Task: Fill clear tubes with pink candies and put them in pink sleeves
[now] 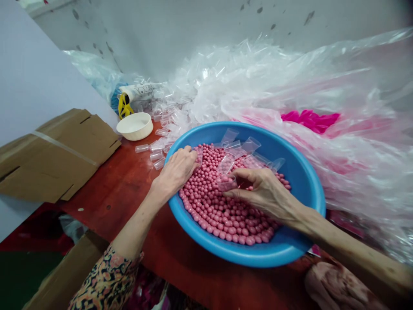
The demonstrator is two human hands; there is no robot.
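Observation:
A blue plastic basin [300, 172] on a red table holds a heap of small pink balls [222, 211] and several clear plastic tubes [240, 148]. My left hand [177, 170] rests over the basin's left rim, fingers curled down among the balls around a clear tube. Over the middle of the heap, my right hand [263, 189] pinches a small clear tube [226, 183] with a few pink balls in it.
A white bowl [134, 126] and loose clear tubes [155, 150] lie left of the basin. Folded cardboard [54, 150] sits at the left. Big clear plastic bags [322, 94] of tubes and pink items pile up behind and right. A yellow tape dispenser [124, 105] stands at the back.

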